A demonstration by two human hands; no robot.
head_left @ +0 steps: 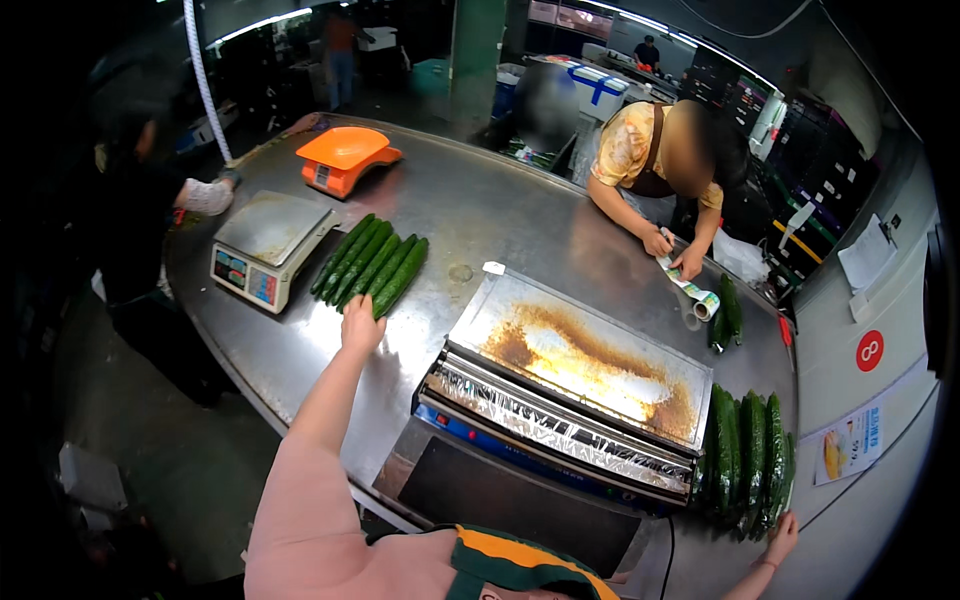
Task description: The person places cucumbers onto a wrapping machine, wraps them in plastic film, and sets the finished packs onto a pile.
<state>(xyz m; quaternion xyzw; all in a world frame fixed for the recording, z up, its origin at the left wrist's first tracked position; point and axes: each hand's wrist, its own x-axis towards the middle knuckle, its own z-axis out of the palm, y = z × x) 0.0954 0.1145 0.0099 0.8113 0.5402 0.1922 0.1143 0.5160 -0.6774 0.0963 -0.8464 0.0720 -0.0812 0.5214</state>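
Note:
My left hand (362,325) reaches over the steel table and closes round the near end of a cucumber. That cucumber belongs to a row of several dark green cucumbers (370,262), side by side and slanted. Far to the right, my right hand (783,540) is at the near edge of a pack of film-wrapped cucumbers (745,455), with its fingers closed against the pack's corner. The film on that pack shines. Between my two hands sits a film-wrapping machine (560,420) with a brown-stained metal plate and a roll of clear film.
A grey weighing scale (272,245) and an orange scale (345,155) stand at the left of the steel table (440,200). Across the table a person (640,150) handles a roll of labels (703,303), beside more wrapped cucumbers (727,315). Another person (140,230) stands at the left.

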